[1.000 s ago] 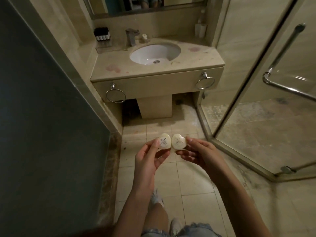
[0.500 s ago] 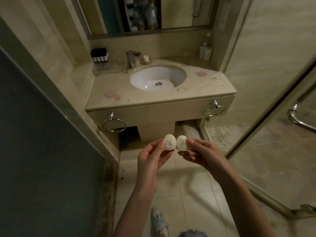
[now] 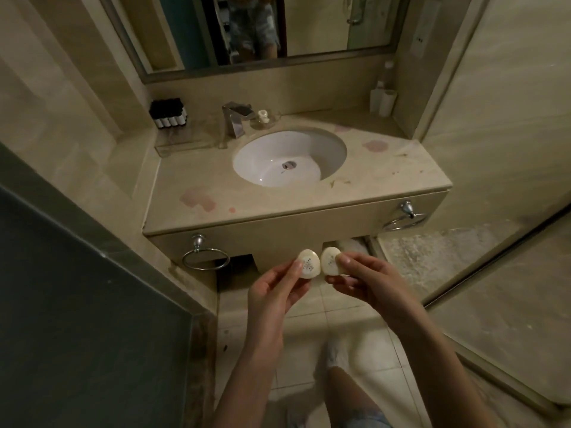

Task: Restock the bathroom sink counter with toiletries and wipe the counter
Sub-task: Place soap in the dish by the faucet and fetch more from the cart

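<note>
My left hand [image 3: 272, 291] pinches a small round white wrapped soap [image 3: 309, 263] between thumb and fingertips. My right hand [image 3: 367, 282] pinches a second white wrapped soap [image 3: 330, 261] the same way. I hold them printed face up, side by side and almost touching, probably so I can check both before setting them down. Both soaps hang in the air on the near side of the beige stone bench [image 3: 386, 177], below its front edge and not yet over it.

My forearms reach forward from the bottom of the view and converge, wrists slightly bent, the other fingers loosely curled under each soap. The two hands are close together but do not touch.

As I judge it, the soaps belong at the far side, by the chrome tap [image 3: 234, 118], where a small clear glass dish [image 3: 264, 117] sits just right of it. Left of the tap, a black holder of small dark bottles [image 3: 168, 114] stands behind a clear acrylic tray [image 3: 185, 140]; that spot could also take them. The white oval sink basin [image 3: 287, 159] lies between me and those places, so I would have to reach across it.

Pinkish stains [image 3: 197, 199] mark the near left of the bench, so the wiping looks undone.
</note>
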`<state>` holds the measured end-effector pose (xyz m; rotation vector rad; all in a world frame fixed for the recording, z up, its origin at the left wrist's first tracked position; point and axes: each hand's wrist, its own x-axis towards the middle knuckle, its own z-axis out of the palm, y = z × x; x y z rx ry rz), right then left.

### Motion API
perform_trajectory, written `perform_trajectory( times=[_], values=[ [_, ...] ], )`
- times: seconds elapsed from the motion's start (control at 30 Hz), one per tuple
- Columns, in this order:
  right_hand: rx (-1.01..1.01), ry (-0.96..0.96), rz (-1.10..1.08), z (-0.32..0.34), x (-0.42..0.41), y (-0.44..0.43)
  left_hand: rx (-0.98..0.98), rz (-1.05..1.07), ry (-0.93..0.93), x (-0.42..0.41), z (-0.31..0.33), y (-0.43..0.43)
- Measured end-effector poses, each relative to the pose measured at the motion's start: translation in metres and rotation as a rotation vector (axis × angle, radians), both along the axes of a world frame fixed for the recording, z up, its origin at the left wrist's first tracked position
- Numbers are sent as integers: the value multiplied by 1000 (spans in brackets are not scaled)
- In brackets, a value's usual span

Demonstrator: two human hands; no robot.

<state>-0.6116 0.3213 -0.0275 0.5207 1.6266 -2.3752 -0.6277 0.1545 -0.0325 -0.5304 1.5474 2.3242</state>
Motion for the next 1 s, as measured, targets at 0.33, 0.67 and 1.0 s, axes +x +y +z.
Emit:
perform_trajectory(
  times=[0.33,0.67,1.0],
  values=[
    [-11,-5,22,-19,-148,41,-127,48,14,-133,-12,41],
    [19,19,17,-7,-292,122,-96,30,27,-271,-2,123],
    [52,-56,131,-25,-386,113,-97,137,-47,-349,-13,119]
  ],
)
